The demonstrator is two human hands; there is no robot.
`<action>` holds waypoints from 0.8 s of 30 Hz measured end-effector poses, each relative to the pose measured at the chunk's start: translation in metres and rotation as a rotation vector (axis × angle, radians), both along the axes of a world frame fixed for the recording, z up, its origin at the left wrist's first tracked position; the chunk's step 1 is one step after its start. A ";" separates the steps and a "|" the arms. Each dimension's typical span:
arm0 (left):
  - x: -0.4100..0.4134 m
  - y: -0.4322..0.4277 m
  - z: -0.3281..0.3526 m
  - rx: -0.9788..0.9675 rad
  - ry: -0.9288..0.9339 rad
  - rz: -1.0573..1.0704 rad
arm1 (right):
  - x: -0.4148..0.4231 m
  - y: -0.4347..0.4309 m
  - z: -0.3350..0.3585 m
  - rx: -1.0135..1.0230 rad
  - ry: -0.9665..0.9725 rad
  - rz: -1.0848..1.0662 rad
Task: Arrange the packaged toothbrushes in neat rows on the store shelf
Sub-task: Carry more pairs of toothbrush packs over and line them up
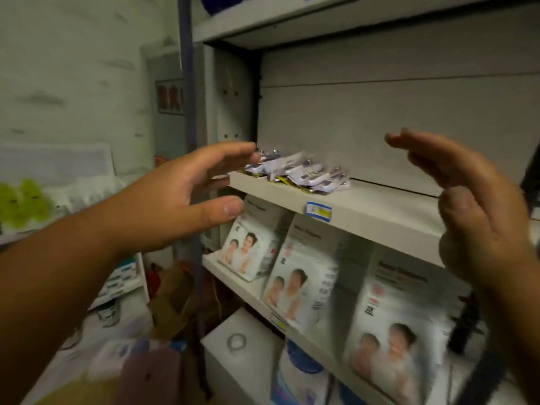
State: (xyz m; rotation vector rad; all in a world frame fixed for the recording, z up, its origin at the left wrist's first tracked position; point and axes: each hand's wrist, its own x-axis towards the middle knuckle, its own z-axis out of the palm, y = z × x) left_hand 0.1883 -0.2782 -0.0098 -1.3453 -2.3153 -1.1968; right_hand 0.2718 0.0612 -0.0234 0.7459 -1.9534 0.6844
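Purple-white toothbrush packs [298, 172] blurred, left hand [175, 200] hiding pile's edge

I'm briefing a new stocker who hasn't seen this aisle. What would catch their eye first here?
The open left hand and right hand flank a jumbled heap of packaged toothbrushes on the middle shelf. Below, white packs printed with two figures stand in a row.
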 end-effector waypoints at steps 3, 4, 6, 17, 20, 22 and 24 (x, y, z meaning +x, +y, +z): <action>-0.019 -0.034 -0.002 -0.034 -0.013 0.059 | -0.045 -0.010 0.004 -0.149 -0.077 -0.024; -0.027 -0.040 -0.002 -0.046 -0.004 0.073 | -0.058 -0.012 0.006 -0.173 -0.115 -0.044; -0.041 -0.045 -0.003 -0.056 0.014 0.077 | -0.080 -0.015 0.010 -0.203 -0.190 -0.072; -0.156 0.017 -0.002 -0.124 0.045 0.006 | -0.192 -0.003 0.063 -0.395 -0.114 0.020; -0.198 0.052 0.003 -0.153 0.057 -0.012 | -0.226 0.006 0.074 -0.388 -0.181 -0.020; -0.226 0.076 0.001 -0.174 0.076 -0.016 | -0.246 0.016 0.073 -0.347 -0.224 -0.060; -0.253 0.099 -0.004 -0.171 0.060 -0.048 | -0.262 0.026 0.066 -0.308 -0.254 -0.116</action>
